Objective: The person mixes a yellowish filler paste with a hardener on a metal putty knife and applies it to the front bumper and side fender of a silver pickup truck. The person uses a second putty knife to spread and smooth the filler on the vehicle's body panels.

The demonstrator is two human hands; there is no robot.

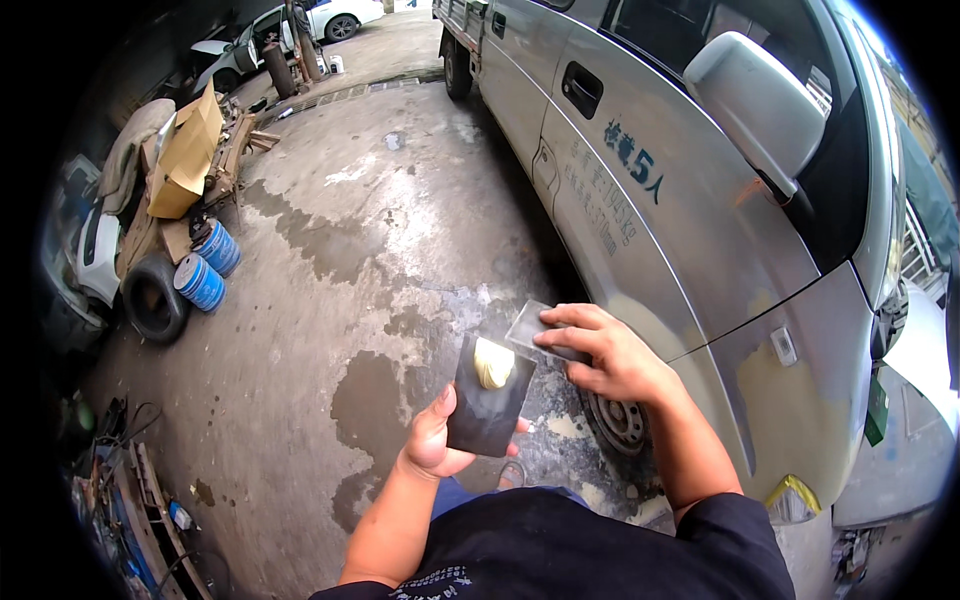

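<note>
My left hand [434,440] grips a dark rectangular mixing board [488,425] from below, its thumb along the left edge. A lump of pale yellow body filler [493,364] sits on the upper part of the board. Just right of it, my right hand [610,352] holds a flat, greyish, see-through spreader [528,325] by its right side, fingers on top. The spreader's edge is close to the filler; whether they touch I cannot tell. Beside my right arm stands a silver truck [690,270], with beige filler patches [770,400] on its front panel.
A wing mirror [755,105] juts out from the truck at upper right; its front wheel [617,425] is below my right hand. On the left are a tyre [156,298], blue cans [200,283], cardboard [190,150] and scrap parts. A white car [335,18] stands far back.
</note>
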